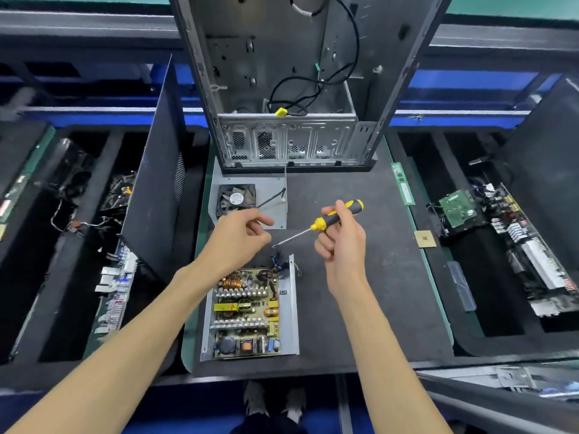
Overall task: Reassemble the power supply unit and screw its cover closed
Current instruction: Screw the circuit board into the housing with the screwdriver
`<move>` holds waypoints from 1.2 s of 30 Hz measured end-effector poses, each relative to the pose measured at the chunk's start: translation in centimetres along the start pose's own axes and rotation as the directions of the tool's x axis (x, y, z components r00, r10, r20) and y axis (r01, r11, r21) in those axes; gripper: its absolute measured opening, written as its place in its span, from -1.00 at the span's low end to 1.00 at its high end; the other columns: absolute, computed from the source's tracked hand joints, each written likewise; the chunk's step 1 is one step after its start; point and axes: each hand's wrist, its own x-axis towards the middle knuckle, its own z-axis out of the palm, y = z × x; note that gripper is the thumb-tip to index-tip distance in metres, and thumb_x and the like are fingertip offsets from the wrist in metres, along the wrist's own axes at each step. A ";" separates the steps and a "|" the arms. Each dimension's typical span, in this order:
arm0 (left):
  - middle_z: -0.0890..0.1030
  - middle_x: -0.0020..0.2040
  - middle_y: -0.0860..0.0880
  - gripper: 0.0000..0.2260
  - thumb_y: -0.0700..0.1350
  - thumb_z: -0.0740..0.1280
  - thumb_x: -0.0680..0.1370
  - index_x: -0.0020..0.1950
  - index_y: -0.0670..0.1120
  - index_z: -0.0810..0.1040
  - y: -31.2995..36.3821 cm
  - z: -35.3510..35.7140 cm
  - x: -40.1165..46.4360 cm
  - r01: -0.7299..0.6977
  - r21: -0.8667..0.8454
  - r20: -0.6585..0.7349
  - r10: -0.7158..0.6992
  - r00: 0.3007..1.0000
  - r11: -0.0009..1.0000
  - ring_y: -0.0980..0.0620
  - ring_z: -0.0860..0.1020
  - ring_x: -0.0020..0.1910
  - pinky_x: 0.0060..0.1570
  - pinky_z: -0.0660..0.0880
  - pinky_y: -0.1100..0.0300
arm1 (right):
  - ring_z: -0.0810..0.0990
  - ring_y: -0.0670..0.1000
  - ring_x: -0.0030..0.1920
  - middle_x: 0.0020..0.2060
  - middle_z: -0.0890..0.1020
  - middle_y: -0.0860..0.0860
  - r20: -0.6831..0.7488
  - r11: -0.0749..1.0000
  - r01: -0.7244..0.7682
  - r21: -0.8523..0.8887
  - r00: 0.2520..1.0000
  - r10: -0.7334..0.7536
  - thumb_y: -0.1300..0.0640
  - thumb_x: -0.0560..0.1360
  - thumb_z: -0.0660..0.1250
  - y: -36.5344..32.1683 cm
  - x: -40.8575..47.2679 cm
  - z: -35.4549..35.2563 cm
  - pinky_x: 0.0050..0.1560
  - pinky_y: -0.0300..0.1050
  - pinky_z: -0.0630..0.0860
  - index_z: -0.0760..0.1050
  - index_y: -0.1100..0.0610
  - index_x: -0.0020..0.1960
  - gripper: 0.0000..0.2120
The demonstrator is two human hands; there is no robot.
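The open power supply base (pixel 293 308), a grey metal tray with its circuit board exposed, lies on the black mat near the front edge. Its cover (pixel 272 208), a grey panel with a black fan (pixel 235 198), lies inside-up further back. My right hand (pixel 343 238) grips a yellow-and-black screwdriver (pixel 332 219) whose tip points left toward my left hand. My left hand (pixel 239 236) hovers above the base's far end, fingertips pinched together close to the tip; whether something small sits between them is too fine to tell.
An empty computer case (pixel 291 89) with loose black cables stands upright at the back of the mat (pixel 360 308). A green memory stick (pixel 404 187) and a small square chip (pixel 425 238) lie at the right edge. Bins of computer parts flank both sides.
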 end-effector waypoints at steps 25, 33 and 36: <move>0.71 -0.19 -0.17 -0.92 -0.27 0.44 0.55 -0.07 -0.23 0.73 -0.4 -2.6 -9.3 0.140 -0.772 0.033 -0.182 0.983 0.620 -0.09 0.70 -0.19 -0.16 0.65 0.16 | 0.11 -0.11 -0.55 -0.50 0.24 -0.06 0.045 0.988 -0.018 0.155 0.999 0.011 0.01 0.69 0.23 1.7 -5.5 2.0 -0.61 -0.27 0.10 0.53 0.15 -0.13 -0.69; 0.71 -0.09 -0.24 -0.87 -0.30 0.49 0.50 0.04 -0.27 0.70 -1.6 -2.8 -11.8 0.164 -0.848 0.114 -0.129 0.985 0.504 -0.12 0.71 -0.08 -0.04 0.65 0.15 | 0.14 -0.11 -0.56 -0.49 0.26 -0.05 0.036 0.987 0.013 0.161 0.999 -0.019 0.02 0.70 0.21 2.3 -8.8 1.1 -0.61 -0.27 0.12 0.52 0.15 -0.11 -0.70; 0.71 -0.04 -0.25 -0.83 -0.25 0.52 0.45 0.02 -0.25 0.73 -1.8 -2.7 -12.7 0.174 -0.887 0.131 -0.127 0.983 0.428 -0.13 0.71 -0.04 -0.03 0.65 0.14 | 0.15 -0.11 -0.56 -0.49 0.23 -0.06 0.037 0.983 0.025 0.181 0.999 -0.032 0.00 0.71 0.20 2.5 -9.7 0.8 -0.61 -0.26 0.13 0.53 0.15 -0.11 -0.69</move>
